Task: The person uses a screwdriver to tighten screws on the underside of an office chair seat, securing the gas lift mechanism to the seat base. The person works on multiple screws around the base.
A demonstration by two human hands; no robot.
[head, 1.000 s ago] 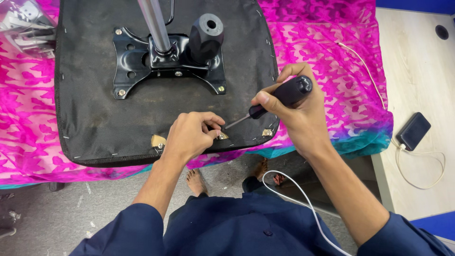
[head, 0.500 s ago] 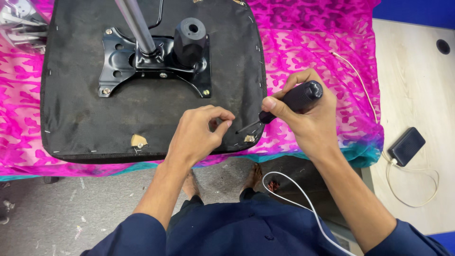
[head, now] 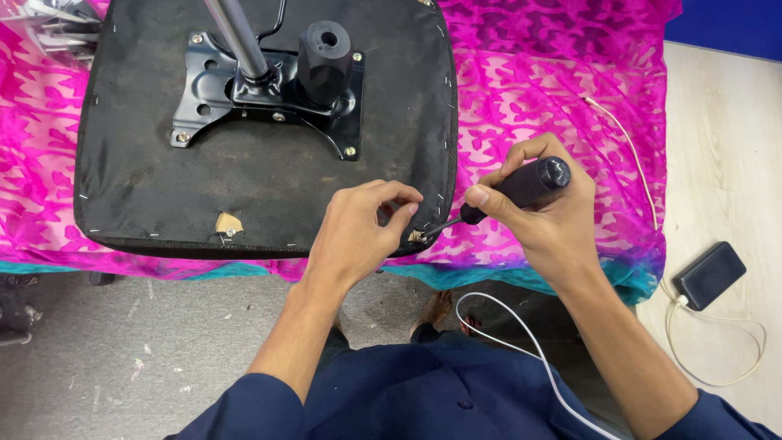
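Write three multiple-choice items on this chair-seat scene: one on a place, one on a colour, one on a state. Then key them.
1. Where does the screwdriver tip sit?
A. seat's near right corner
B. metal plate
C. floor

2. What colour is the cloth under the seat?
A. green
B. pink
C. white

3. How is the right hand?
A. open flat
B. off the tool
C. closed around the handle

Key: 1 A, the tip meets the corner by the left hand. 2 B, pink patterned fabric shows around the seat. 3 C, its fingers wrap the black handle.
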